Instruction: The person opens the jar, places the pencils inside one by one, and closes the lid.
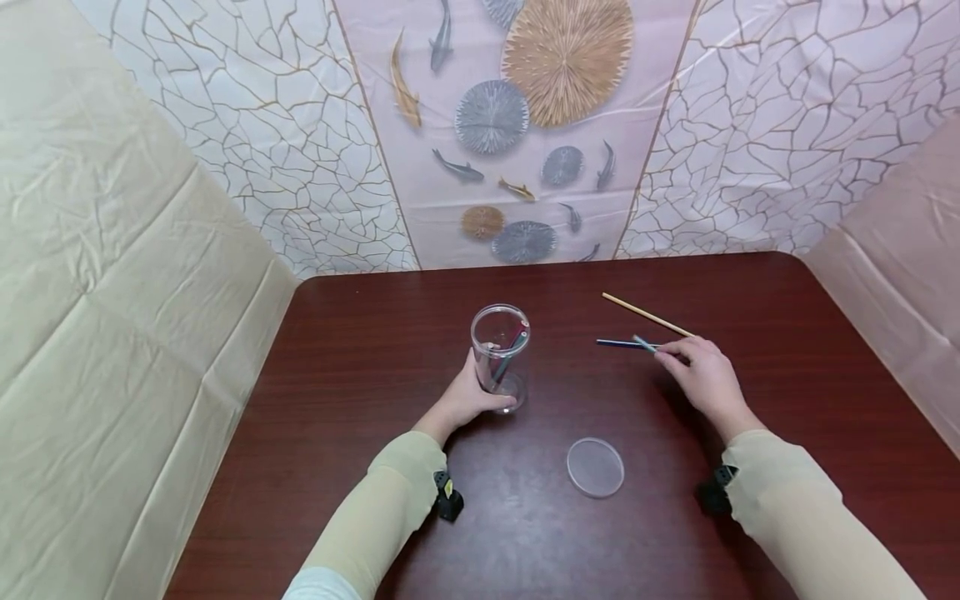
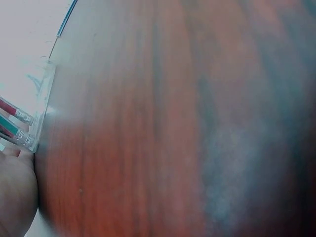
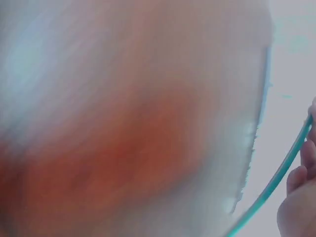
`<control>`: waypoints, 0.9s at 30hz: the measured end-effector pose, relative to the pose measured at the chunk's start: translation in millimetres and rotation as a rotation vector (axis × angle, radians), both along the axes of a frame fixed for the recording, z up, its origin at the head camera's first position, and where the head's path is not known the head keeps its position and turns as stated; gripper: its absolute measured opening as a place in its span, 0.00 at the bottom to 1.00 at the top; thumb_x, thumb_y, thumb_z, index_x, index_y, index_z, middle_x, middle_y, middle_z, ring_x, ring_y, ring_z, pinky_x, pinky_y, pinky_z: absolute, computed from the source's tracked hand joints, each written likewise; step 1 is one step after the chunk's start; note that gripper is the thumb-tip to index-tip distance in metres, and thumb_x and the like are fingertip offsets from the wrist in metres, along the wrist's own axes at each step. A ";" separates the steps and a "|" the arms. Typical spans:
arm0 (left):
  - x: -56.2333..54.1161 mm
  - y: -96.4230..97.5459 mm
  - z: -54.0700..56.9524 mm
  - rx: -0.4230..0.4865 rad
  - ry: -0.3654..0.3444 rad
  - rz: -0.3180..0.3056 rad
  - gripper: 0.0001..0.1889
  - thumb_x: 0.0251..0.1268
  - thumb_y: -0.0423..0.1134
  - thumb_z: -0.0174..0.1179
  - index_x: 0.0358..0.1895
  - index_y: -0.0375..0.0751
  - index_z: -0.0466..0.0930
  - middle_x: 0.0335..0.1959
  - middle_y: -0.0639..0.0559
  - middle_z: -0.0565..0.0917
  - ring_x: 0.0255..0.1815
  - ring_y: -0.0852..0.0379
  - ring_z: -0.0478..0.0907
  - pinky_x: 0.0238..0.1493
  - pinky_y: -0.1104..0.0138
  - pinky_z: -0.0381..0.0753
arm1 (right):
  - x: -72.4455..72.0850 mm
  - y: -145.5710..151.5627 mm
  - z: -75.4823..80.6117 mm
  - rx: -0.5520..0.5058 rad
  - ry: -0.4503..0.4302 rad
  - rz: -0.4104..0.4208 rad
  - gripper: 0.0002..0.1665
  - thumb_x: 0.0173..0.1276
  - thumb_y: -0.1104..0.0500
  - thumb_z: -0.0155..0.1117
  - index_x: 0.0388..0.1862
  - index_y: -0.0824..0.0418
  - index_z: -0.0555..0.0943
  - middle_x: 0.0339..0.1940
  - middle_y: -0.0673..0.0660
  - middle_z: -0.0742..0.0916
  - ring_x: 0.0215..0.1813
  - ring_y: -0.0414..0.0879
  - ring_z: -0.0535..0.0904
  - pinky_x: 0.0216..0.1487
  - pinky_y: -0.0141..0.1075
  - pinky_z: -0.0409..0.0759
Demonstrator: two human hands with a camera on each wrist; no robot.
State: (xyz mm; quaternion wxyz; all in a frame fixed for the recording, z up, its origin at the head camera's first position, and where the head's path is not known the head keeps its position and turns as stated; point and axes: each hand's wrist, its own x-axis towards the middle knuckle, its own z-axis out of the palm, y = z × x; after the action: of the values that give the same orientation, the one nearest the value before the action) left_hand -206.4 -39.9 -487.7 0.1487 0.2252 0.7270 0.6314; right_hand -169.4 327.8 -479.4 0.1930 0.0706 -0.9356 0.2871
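My left hand (image 1: pixel 459 398) grips a tall clear cup (image 1: pixel 514 390) standing on the table, its thumb along the near side low down. Inside the cup lean a few pencils (image 1: pixel 507 354); a red pencil (image 2: pixel 10 108) and a teal pencil (image 2: pixel 8 124) with metal ends show through the wall in the left wrist view. Farther right, my right hand (image 1: pixel 708 379) pinches another teal pencil (image 3: pixel 282 173) between thumb and fingertips. Close by its tip lies a dark blue pencil (image 1: pixel 617 342). Behind that is a yellow pencil (image 1: pixel 645 313), its right end beside the right hand's fingers.
A round clear lid (image 1: pixel 596 468) lies flat between the two forearms, nearer to me. The dark reddish wooden table (image 1: pixel 337 350) ends at a patterned cloth backdrop (image 1: pixel 517 192), with pale cloth walls on both sides.
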 end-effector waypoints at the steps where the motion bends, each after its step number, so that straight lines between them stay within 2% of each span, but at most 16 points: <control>1: 0.1 0.1 0.1 -0.006 -0.001 0.004 0.52 0.41 0.26 0.72 0.69 0.34 0.46 0.68 0.42 0.62 0.68 0.53 0.58 0.66 0.59 0.56 | 0.0 -2.9 5.1 -0.033 0.014 -0.031 0.06 0.62 0.62 0.65 0.36 0.65 0.83 0.36 0.61 0.83 0.44 0.57 0.74 0.46 0.50 0.68; 4: 1.2 0.2 1.7 -0.031 -0.005 0.021 0.52 0.40 0.27 0.72 0.69 0.32 0.46 0.68 0.42 0.63 0.67 0.52 0.59 0.66 0.58 0.56 | -0.3 -11.8 20.9 -0.117 0.066 -0.132 0.09 0.65 0.61 0.63 0.39 0.66 0.82 0.36 0.61 0.81 0.40 0.52 0.73 0.41 0.41 0.68; 8: 3.5 0.1 4.7 -0.059 -0.005 0.047 0.51 0.39 0.27 0.73 0.68 0.32 0.48 0.67 0.40 0.64 0.67 0.49 0.59 0.66 0.57 0.55 | 0.0 -24.8 40.5 -0.217 0.118 -0.247 0.12 0.66 0.57 0.61 0.41 0.66 0.82 0.33 0.58 0.81 0.35 0.41 0.71 0.36 0.29 0.65; 11: 4.6 -0.2 6.3 -0.063 -0.001 0.052 0.51 0.40 0.28 0.72 0.68 0.32 0.48 0.67 0.39 0.64 0.67 0.46 0.59 0.65 0.57 0.56 | 1.1 -34.3 53.6 -0.313 0.119 -0.298 0.15 0.67 0.54 0.60 0.42 0.65 0.81 0.30 0.48 0.81 0.32 0.34 0.70 0.33 0.25 0.65; 13: 5.0 -0.4 7.1 -0.061 -0.003 0.048 0.50 0.41 0.28 0.72 0.68 0.32 0.48 0.67 0.39 0.64 0.68 0.45 0.59 0.65 0.57 0.56 | 2.0 -40.7 61.8 -0.398 0.115 -0.298 0.15 0.68 0.53 0.59 0.42 0.65 0.80 0.29 0.39 0.80 0.31 0.31 0.70 0.31 0.25 0.66; 15: 4.7 -0.4 7.1 -0.057 -0.008 0.044 0.49 0.41 0.27 0.72 0.67 0.32 0.48 0.67 0.39 0.64 0.68 0.45 0.59 0.65 0.58 0.56 | 2.6 -47.3 69.0 -0.508 0.125 -0.268 0.13 0.68 0.55 0.59 0.41 0.64 0.79 0.28 0.33 0.80 0.30 0.31 0.72 0.31 0.24 0.68; 17: 4.3 -0.5 6.7 -0.058 -0.012 0.043 0.49 0.41 0.27 0.72 0.67 0.33 0.49 0.67 0.39 0.64 0.68 0.46 0.59 0.65 0.59 0.56 | 2.7 -54.1 75.8 -0.647 0.147 -0.219 0.08 0.68 0.58 0.59 0.39 0.62 0.78 0.29 0.34 0.82 0.31 0.32 0.75 0.32 0.23 0.71; 19: 3.6 -0.2 5.4 -0.065 -0.007 0.047 0.48 0.41 0.27 0.72 0.66 0.34 0.50 0.67 0.39 0.64 0.67 0.46 0.59 0.65 0.59 0.56 | 2.6 -61.4 82.9 -0.809 0.189 -0.159 0.04 0.67 0.61 0.60 0.38 0.61 0.77 0.28 0.40 0.85 0.29 0.35 0.78 0.32 0.23 0.74; 23: -3.4 0.7 -10.5 -0.057 -0.021 0.062 0.49 0.40 0.27 0.73 0.66 0.38 0.50 0.67 0.43 0.64 0.67 0.51 0.59 0.66 0.59 0.55 | 1.5 -76.5 97.3 -1.104 0.301 -0.022 0.03 0.65 0.66 0.61 0.36 0.63 0.76 0.28 0.54 0.87 0.25 0.43 0.78 0.29 0.28 0.78; 26: -8.7 1.0 -22.9 -0.048 -0.032 0.075 0.51 0.39 0.28 0.74 0.67 0.41 0.50 0.67 0.47 0.64 0.67 0.56 0.59 0.66 0.60 0.55 | 1.1 -86.6 106.3 -1.205 0.347 0.075 0.04 0.65 0.67 0.61 0.35 0.66 0.75 0.29 0.58 0.86 0.25 0.45 0.78 0.29 0.30 0.79; 27: -9.0 1.0 -23.9 -0.043 -0.029 0.077 0.51 0.39 0.28 0.74 0.67 0.41 0.50 0.67 0.47 0.65 0.67 0.56 0.59 0.66 0.60 0.55 | 1.2 -89.5 108.9 -1.220 0.353 0.097 0.04 0.65 0.67 0.61 0.35 0.66 0.74 0.29 0.59 0.86 0.25 0.45 0.77 0.29 0.30 0.79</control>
State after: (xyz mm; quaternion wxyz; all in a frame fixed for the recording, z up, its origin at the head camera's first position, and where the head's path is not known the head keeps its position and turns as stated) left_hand -215.4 -38.8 -511.6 0.1396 0.1850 0.7463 0.6240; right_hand -168.2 238.3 -370.5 0.3364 0.0366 -0.5535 0.7610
